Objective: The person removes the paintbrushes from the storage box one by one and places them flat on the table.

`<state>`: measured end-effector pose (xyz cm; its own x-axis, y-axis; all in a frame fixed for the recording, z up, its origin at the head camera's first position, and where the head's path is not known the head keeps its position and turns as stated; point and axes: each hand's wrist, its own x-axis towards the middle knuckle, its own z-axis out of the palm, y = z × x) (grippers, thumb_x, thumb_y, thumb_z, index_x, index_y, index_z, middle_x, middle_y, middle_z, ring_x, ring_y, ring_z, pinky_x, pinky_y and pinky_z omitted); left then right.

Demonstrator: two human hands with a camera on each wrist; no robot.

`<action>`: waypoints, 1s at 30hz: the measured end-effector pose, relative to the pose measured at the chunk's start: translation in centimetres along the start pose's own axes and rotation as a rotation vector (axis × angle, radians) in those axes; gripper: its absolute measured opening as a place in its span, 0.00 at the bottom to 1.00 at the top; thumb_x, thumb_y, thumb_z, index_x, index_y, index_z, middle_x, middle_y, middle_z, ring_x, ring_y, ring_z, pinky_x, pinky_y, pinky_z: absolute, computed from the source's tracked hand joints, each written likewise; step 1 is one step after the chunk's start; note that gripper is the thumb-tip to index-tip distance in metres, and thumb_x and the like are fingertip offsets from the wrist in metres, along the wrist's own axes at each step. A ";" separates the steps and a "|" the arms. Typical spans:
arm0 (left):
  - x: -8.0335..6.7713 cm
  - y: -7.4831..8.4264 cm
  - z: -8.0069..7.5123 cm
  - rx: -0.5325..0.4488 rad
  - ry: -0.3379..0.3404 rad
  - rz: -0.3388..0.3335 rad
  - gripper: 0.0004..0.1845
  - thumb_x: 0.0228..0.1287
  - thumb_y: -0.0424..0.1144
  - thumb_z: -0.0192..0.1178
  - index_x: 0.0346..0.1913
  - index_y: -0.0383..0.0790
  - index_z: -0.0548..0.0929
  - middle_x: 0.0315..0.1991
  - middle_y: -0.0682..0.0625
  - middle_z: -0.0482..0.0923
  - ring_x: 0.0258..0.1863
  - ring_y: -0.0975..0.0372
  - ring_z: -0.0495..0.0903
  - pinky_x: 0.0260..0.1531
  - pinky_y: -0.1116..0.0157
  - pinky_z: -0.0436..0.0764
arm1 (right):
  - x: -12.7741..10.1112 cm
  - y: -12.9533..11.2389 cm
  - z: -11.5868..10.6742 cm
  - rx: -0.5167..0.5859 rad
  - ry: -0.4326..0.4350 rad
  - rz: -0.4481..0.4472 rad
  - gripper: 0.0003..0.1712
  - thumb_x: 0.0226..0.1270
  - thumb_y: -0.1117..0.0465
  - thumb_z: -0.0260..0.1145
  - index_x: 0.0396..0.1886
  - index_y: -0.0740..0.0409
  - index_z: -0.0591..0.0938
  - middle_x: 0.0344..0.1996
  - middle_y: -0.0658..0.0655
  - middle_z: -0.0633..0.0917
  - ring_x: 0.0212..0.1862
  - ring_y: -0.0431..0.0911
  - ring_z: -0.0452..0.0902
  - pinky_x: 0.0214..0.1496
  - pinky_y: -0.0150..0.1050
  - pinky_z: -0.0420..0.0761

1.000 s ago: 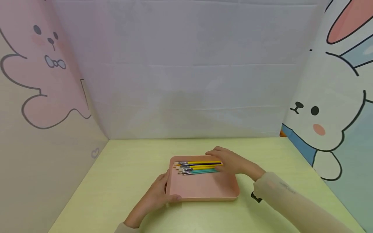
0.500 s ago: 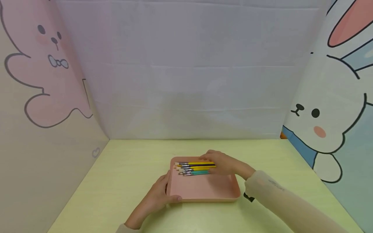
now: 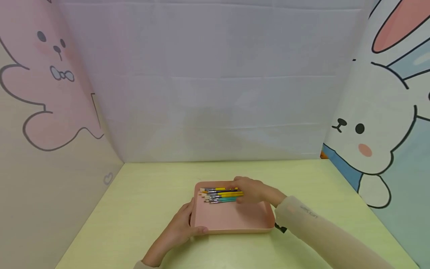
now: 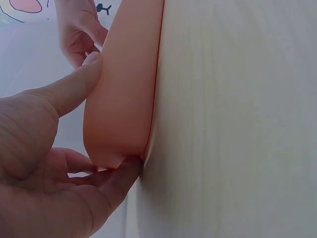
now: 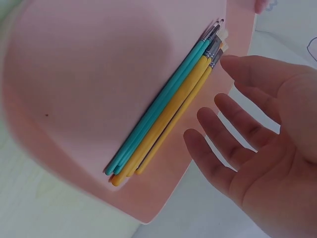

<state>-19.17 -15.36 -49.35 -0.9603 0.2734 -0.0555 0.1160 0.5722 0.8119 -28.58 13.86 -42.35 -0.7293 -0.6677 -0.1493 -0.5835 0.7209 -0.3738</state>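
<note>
A pink rectangular tray (image 3: pixel 218 217) sits on the table, with several paintbrushes (image 3: pixel 220 195) lying side by side along its far part. Their handles are yellow, teal and dark, and the bristles point left. My left hand (image 3: pixel 181 224) grips the tray's near left corner; in the left wrist view its thumb lies against the wall and its fingers (image 4: pixel 124 173) curl at the corner. Over the right part of the brushes hovers my right hand (image 3: pixel 252 191), hiding the handle ends in the head view. In the right wrist view its fingers (image 5: pixel 213 153) are loosely bent beside the yellow handles, holding nothing.
The pale yellow-green table (image 3: pixel 147 194) extends around the tray. A white sheet (image 3: pixel 215 82) stands behind it. Side panels carry a pink bear drawing (image 3: pixel 64 112) on the left and a white rabbit drawing (image 3: pixel 376 149) on the right.
My right hand has moved left along the brushes, from their handle ends toward their middle. The left hand keeps its grip on the tray corner, and the brushes stay in place.
</note>
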 end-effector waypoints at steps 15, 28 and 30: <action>0.1 -0.3 -0.1 -0.020 -0.009 0.029 0.63 0.57 0.51 0.81 0.86 0.36 0.50 0.78 0.31 0.61 0.71 0.42 0.70 0.68 0.40 0.71 | 0.7 -0.4 1.2 -0.036 -0.050 -0.025 0.22 0.72 0.66 0.73 0.63 0.55 0.87 0.61 0.52 0.86 0.62 0.49 0.80 0.68 0.49 0.78; 0.1 -0.7 -0.1 -0.036 -0.019 0.037 0.64 0.57 0.51 0.81 0.86 0.35 0.50 0.78 0.32 0.61 0.68 0.45 0.73 0.66 0.43 0.73 | 1.1 -0.2 2.1 -0.003 -0.040 -0.088 0.18 0.72 0.71 0.69 0.59 0.60 0.89 0.56 0.55 0.89 0.58 0.49 0.80 0.65 0.47 0.79; 0.1 -0.7 -0.1 -0.037 -0.019 0.039 0.64 0.57 0.51 0.81 0.86 0.36 0.50 0.78 0.32 0.61 0.67 0.45 0.74 0.66 0.43 0.73 | 1.1 -0.3 2.2 -0.012 -0.037 -0.098 0.17 0.72 0.71 0.68 0.58 0.60 0.89 0.55 0.55 0.89 0.56 0.49 0.80 0.64 0.46 0.79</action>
<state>-19.41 -15.84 -49.88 -0.9502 0.3097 -0.0344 0.1432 0.5321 0.8345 -28.47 12.51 -44.41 -0.6548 -0.7414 -0.1466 -0.6558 0.6538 -0.3775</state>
